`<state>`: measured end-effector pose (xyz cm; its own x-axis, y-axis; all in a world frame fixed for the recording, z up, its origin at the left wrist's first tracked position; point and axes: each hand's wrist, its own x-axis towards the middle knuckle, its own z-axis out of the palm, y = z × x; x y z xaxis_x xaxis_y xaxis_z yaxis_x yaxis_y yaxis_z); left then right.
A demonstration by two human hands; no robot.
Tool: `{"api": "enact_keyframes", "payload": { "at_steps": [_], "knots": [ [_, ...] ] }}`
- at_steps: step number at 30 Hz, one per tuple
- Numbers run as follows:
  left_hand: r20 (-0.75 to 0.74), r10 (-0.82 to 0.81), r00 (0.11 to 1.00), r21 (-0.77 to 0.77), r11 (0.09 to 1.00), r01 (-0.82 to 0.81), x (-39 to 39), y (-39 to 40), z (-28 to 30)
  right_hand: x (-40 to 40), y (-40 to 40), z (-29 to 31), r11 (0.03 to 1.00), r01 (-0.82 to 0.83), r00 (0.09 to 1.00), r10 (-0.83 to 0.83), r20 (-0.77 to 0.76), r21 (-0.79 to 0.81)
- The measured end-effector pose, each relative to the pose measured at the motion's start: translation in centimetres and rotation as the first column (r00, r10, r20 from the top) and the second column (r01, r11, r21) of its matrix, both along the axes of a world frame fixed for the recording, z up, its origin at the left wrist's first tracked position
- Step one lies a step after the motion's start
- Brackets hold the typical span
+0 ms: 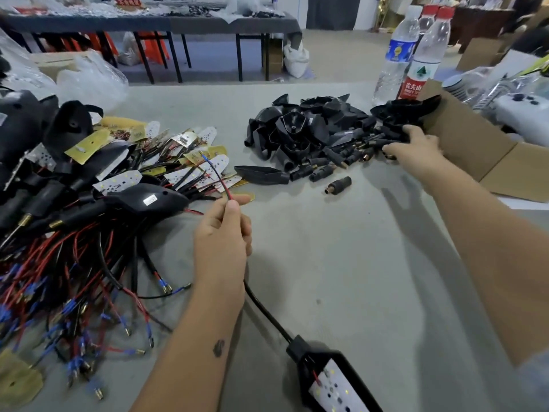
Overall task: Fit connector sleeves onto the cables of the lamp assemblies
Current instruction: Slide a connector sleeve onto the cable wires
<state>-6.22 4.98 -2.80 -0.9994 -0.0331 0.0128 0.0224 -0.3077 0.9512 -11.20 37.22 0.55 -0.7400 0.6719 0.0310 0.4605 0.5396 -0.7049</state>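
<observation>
My left hand (223,233) grips the black cable (267,315) of a lamp assembly (329,382) that lies at the near edge of the table. The cable's red and black wires (218,176) stick up out of my fist, one ending in a blue terminal. My right hand (414,145) reaches into the right side of a heap of black housings and connector sleeves (312,138), fingers curled over several sleeves with brass ends. One sleeve (338,185) lies alone in front of the heap.
A big pile of wired lamp assemblies and LED boards (89,209) covers the table's left side. An open cardboard box (475,150) stands at the right. Two water bottles (410,55) stand behind the heap. The grey table (341,263) stretches between my arms.
</observation>
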Motion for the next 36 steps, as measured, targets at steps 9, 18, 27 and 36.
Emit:
{"api": "enact_keyframes", "payload": {
  "at_steps": [9,18,27,36],
  "knots": [
    [0.035,-0.009,0.999,0.019,1.0,0.008,-0.1,0.1,0.2,-5.5,-4.5,-2.8,0.953,-0.064,0.987,0.016,0.16,0.297],
    [0.007,-0.026,1.0,-0.049,0.998,0.027,-0.2,0.1,0.1,-2.4,-8.9,-2.5,0.901,-0.381,0.923,0.358,0.14,0.209],
    [0.0,-0.046,0.999,-0.142,0.989,0.045,-0.2,0.6,0.1,2.7,-10.8,-1.3,0.901,-0.206,0.978,0.202,0.051,0.382],
    [0.058,-0.077,0.995,-0.156,0.984,0.085,0.3,0.5,0.8,7.7,-20.5,-1.0,0.886,-0.392,0.852,0.248,-0.462,-0.246]
  ]
}}
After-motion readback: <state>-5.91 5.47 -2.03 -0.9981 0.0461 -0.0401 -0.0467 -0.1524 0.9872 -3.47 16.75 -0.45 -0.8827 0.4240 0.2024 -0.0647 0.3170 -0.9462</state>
